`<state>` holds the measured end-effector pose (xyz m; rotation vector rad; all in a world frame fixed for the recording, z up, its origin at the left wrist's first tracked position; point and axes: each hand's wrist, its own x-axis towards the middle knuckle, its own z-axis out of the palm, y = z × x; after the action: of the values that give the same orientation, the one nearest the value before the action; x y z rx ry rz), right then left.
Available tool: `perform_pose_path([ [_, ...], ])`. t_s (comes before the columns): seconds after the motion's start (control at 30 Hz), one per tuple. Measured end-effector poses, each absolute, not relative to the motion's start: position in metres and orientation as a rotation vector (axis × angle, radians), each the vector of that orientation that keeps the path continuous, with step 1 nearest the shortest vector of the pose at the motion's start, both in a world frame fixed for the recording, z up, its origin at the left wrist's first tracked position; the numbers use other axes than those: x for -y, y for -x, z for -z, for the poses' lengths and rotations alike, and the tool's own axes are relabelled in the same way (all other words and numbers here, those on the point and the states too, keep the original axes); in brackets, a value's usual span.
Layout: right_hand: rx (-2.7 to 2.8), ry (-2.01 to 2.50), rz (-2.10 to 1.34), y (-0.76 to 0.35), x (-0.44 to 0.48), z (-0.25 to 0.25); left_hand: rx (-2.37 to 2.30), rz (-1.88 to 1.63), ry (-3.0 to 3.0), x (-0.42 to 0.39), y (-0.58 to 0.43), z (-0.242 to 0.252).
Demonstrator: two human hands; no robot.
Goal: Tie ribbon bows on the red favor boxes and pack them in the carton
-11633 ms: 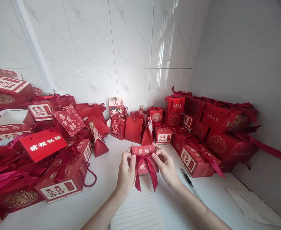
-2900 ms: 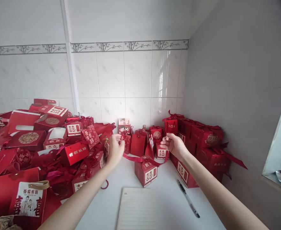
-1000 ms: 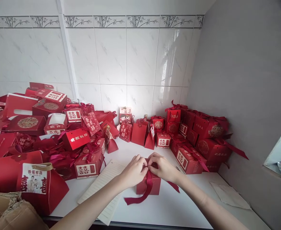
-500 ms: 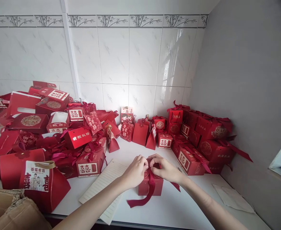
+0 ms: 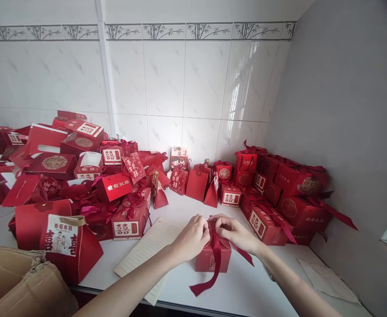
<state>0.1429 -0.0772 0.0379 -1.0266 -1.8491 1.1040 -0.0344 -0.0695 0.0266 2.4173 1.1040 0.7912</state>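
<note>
A small red gift box (image 5: 209, 262) stands on the white table in front of me. Dark red ribbon (image 5: 217, 259) runs over its top, one tail hanging down the front and another trailing off to the right. My left hand (image 5: 193, 237) pinches the ribbon at the top of the box, its fingers closed. Close beside it, my right hand (image 5: 234, 233) also has thumb and fingers closed on the ribbon. The knot or loop between the fingertips is mostly hidden by the fingers.
Red gift boxes and bags (image 5: 56, 165) lie heaped at left. Ribboned boxes (image 5: 299, 207) are stacked against the right wall. A lined notepad (image 5: 147, 251) lies left of my box, a cardboard carton (image 5: 24, 281) at front left, a pale flat packet (image 5: 328, 279) at right.
The whole view has shifted, so things appear slightly further right. Both hands stay at the box top with the ribbon, the fingertips a little closer together.
</note>
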Motion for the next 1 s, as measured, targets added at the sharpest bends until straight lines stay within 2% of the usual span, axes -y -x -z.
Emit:
perform_pose_path([
  [0.23, 1.863, 0.993, -1.094, -0.141, 0.080, -0.034, -1.102, -0.752, -2.440, 0.067, 0.029, -0.031],
  [0.57, 1.934, 0.987, -0.904, -0.140, 0.079, -0.026, -1.355, -1.020, -2.087, 0.067, 0.021, -0.026],
  [1.0, 1.844, 1.039, -0.774, -0.135, 0.097, -0.027, -1.282, -1.438, -1.194, 0.048, 0.021, -0.036],
])
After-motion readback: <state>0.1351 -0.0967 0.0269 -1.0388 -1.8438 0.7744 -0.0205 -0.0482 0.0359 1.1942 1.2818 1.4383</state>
